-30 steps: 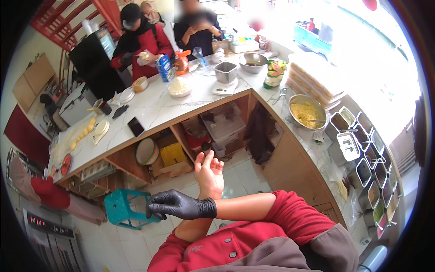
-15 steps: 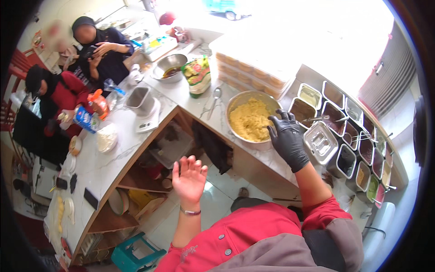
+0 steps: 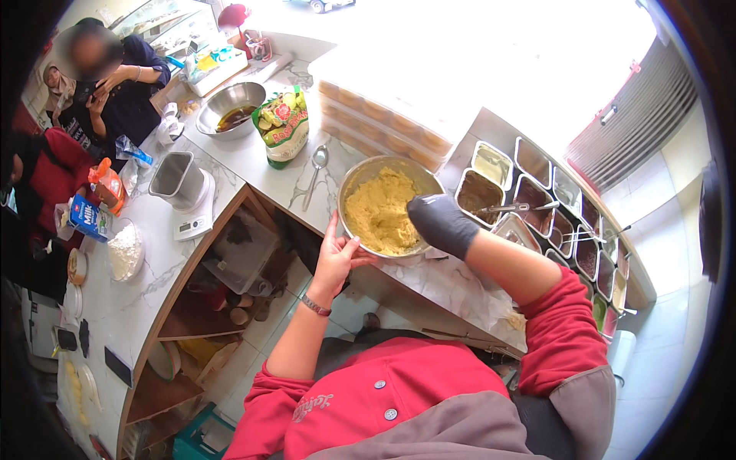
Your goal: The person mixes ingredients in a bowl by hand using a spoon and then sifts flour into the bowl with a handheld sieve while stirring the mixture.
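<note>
Crumbly yellow dough (image 3: pixel 381 207) fills a round steel mixing bowl (image 3: pixel 354 170) at the counter's edge. My bare left hand (image 3: pixel 337 257) cups the bowl's near left side, fingers and thumb against its outer wall. Inside the bowl's right side, my right hand (image 3: pixel 445 222) in a black glove is curled into the dough; its fingertips are hidden. To the left of the bowl lie a large spoon (image 3: pixel 319 158) and a green and white bag (image 3: pixel 284 129). A steel bowl (image 3: pixel 231 98) with dark liquid stands farther back.
Steel containers of fillings (image 3: pixel 481 195) stand to the right. Stacked clear boxes (image 3: pixel 376 123) are behind the bowl. On the left counter are a scale (image 3: pixel 195 218) with a metal container (image 3: pixel 175 182), a bowl of white powder (image 3: pixel 126 249) and a phone (image 3: pixel 119 366). Other people stand at far left.
My left hand has gone from raised and open over the floor to the bowl's side. My right hand has moved from above the bowl's right rim down into the dough.
</note>
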Available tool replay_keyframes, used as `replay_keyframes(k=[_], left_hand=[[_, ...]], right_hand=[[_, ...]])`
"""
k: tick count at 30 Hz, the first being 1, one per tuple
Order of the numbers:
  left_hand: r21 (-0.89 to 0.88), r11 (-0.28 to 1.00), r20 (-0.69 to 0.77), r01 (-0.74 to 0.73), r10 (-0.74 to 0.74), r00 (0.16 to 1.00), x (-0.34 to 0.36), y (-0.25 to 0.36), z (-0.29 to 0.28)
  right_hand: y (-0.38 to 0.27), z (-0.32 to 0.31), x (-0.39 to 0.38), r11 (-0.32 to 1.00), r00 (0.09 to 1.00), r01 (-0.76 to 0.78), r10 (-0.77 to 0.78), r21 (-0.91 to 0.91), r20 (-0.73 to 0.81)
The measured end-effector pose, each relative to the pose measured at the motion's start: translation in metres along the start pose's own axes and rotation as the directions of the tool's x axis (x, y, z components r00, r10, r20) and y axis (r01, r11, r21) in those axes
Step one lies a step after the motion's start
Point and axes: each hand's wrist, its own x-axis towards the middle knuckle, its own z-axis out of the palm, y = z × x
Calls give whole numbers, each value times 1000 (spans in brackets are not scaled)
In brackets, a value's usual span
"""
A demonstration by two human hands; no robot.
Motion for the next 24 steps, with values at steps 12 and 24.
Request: replay_keyframes(k=[12, 24], left_hand=[[-54, 989, 139, 140, -132, 982, 10, 18, -22], [-193, 980, -103, -45, 25, 994, -9, -6, 22]], right_hand=[[8, -39, 79, 712, 694, 682, -702, -165, -161], [35, 2, 7, 997, 925, -26, -4, 72, 380]])
